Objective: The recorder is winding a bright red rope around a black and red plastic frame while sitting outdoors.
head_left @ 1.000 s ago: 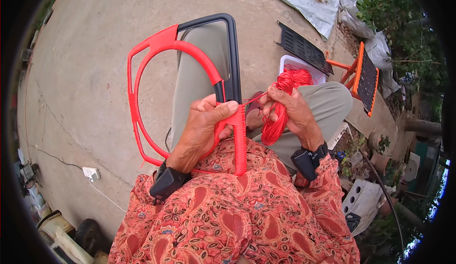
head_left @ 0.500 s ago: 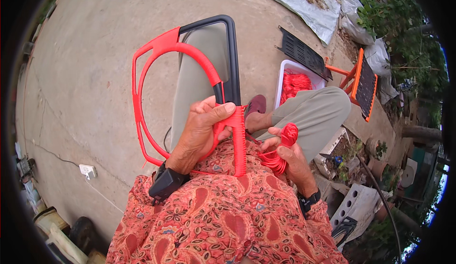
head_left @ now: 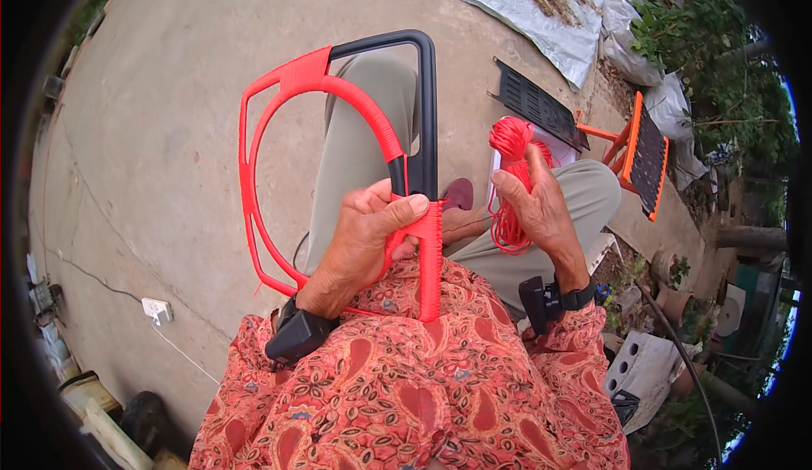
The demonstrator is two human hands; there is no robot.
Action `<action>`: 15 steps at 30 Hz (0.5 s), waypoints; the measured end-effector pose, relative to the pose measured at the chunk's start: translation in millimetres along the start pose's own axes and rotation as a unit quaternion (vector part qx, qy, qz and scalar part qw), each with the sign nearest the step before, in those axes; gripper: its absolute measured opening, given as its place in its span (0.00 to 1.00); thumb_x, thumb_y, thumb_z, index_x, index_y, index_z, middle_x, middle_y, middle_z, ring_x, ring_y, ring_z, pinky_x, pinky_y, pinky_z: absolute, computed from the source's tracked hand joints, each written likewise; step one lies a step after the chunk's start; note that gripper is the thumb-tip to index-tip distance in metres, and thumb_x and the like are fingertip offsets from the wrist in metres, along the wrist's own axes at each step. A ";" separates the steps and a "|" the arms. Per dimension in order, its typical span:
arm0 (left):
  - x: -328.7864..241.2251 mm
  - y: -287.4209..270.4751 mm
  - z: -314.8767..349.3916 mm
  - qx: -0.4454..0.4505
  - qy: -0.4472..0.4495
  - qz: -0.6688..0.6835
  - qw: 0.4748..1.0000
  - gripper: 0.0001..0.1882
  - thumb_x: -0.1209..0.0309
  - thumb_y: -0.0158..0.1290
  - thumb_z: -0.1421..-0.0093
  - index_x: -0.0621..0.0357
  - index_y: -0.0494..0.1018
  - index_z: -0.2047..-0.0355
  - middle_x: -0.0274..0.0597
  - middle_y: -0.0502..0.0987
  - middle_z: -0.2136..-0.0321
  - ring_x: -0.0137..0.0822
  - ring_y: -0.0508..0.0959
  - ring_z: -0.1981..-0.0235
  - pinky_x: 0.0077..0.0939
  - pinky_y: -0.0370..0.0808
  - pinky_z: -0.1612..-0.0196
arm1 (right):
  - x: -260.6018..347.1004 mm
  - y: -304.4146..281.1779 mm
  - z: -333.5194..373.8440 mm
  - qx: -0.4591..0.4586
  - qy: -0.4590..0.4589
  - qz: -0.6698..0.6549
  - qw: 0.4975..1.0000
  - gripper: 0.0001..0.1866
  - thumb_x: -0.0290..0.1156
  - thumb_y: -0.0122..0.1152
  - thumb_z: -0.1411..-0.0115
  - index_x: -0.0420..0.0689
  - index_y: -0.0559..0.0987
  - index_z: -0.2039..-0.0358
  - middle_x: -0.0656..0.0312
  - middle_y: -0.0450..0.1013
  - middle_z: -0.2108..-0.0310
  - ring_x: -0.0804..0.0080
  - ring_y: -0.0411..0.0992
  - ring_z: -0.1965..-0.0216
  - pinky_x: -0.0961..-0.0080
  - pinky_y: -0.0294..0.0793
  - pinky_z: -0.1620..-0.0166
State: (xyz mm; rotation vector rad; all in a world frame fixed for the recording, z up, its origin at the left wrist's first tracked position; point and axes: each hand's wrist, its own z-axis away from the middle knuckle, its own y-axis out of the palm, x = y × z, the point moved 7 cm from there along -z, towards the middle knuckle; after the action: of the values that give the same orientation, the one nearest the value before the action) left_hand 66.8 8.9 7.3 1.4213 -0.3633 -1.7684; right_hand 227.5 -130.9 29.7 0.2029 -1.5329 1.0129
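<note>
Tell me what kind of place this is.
Likely an outdoor yard used as a home workspace: bare concrete ground, a grey tarp with dry plant matter, and green bushes along the edge.

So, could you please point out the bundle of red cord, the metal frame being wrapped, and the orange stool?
bundle of red cord (head_left: 510, 142), head view, its looped top.
metal frame (head_left: 428, 98), head view, bare black bar.
orange stool (head_left: 651, 153), head view, slatted seat.
</note>
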 end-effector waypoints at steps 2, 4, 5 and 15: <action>-1.0 4.0 3.5 0.008 0.000 -0.009 1.000 0.14 0.69 0.57 0.41 0.67 0.70 0.60 0.40 0.76 0.76 0.22 0.68 0.85 0.14 0.62 0.85 | 23.1 17.5 -27.1 0.038 -0.035 0.080 0.995 0.28 0.42 0.60 0.42 0.36 0.66 0.49 0.56 0.72 0.75 0.63 0.73 0.71 0.66 0.71 0.63; -4.2 8.0 9.0 0.011 0.001 -0.019 1.000 0.14 0.69 0.57 0.41 0.67 0.70 0.60 0.40 0.75 0.76 0.22 0.68 0.85 0.14 0.62 0.85 | 45.0 36.6 -40.1 0.074 -0.085 0.087 0.990 0.25 0.40 0.60 0.42 0.37 0.68 0.51 0.55 0.71 0.76 0.62 0.72 0.72 0.65 0.70 0.64; -5.2 8.9 11.3 0.008 0.006 -0.019 1.000 0.14 0.69 0.57 0.41 0.67 0.70 0.60 0.40 0.75 0.77 0.22 0.67 0.86 0.15 0.61 0.85 | 55.3 50.3 -43.1 0.108 -0.129 0.097 0.981 0.22 0.38 0.59 0.43 0.38 0.69 0.54 0.55 0.71 0.77 0.62 0.72 0.73 0.65 0.70 0.64; -1.7 -6.5 8.2 -0.011 0.013 0.027 0.999 0.12 0.69 0.57 0.41 0.64 0.70 0.61 0.37 0.75 0.75 0.22 0.69 0.84 0.14 0.61 0.86 | 82.7 115.7 -51.0 0.153 -0.419 0.081 0.891 0.20 0.32 0.64 0.50 0.46 0.77 0.54 0.63 0.62 0.73 0.65 0.66 0.71 0.74 0.69 0.66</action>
State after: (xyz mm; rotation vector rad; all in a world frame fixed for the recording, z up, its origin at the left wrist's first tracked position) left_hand 56.7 12.1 6.8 1.4051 -0.3628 -1.7038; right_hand 168.5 7.7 41.7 0.8329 -2.1756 1.3993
